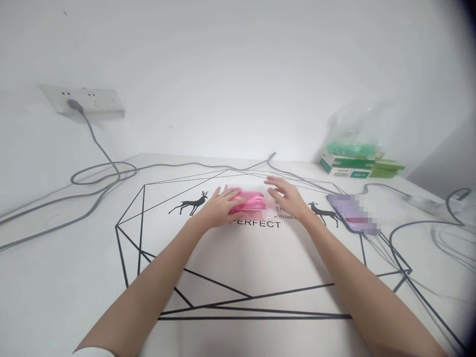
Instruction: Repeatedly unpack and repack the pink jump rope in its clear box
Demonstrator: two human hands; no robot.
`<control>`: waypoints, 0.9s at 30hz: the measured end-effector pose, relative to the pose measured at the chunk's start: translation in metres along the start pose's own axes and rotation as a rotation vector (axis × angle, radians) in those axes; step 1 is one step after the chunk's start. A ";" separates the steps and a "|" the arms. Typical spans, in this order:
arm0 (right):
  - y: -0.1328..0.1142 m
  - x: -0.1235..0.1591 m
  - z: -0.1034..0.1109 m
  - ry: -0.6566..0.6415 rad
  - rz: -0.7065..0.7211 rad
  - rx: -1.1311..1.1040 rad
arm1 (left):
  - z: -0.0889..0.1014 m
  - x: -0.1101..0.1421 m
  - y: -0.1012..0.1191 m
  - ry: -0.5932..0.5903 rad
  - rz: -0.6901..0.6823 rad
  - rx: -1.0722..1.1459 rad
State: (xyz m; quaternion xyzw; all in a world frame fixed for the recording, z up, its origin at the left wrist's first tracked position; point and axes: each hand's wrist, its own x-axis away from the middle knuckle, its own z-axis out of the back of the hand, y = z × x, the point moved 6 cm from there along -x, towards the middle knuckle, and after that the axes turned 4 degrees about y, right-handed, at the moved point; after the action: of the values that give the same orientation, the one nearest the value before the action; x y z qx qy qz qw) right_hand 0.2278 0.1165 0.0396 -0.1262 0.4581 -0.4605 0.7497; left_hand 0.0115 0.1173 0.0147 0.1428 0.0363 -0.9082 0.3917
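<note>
In the middle of the table lies a clear plastic bag [270, 208] with a bright pink thing [255, 202] inside, whose kind I cannot make out. My left hand [222, 206] rests on the left side of the packet, its fingers stretched over the pink part. At the packet's right edge is my right hand [287, 196], with fingers apart and slightly curved; whether its fingertips touch the plastic I cannot tell. The packet lies over the printed lettering of the white table mat [230, 263].
A phone [351, 213] lies to the right. Green-and-white boxes [347, 163] with a plastic bag [351, 134] on top stand at the back right. A grey cable [167, 165] runs along the back from a wall socket [94, 99]. More cables [394, 248] curl at the right.
</note>
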 end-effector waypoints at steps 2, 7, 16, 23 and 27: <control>-0.004 0.000 -0.004 -0.006 0.014 -0.073 | 0.001 -0.001 0.003 -0.006 0.012 -0.019; -0.009 0.003 -0.014 -0.038 0.008 -0.209 | 0.001 -0.005 0.008 0.013 0.099 -0.005; -0.007 0.007 -0.021 -0.095 -0.032 -0.303 | 0.005 -0.009 0.038 0.112 -0.043 -0.023; 0.012 0.006 -0.020 -0.144 -0.116 -0.338 | -0.001 -0.009 0.036 0.145 -0.108 -0.084; 0.024 0.005 -0.018 -0.186 -0.145 -0.271 | -0.003 -0.009 0.035 0.167 -0.121 -0.077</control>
State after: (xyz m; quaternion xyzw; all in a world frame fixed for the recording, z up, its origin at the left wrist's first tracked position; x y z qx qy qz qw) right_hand 0.2280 0.1292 0.0126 -0.3008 0.4344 -0.4340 0.7297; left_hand 0.0434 0.1004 0.0164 0.2003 0.1121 -0.9132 0.3368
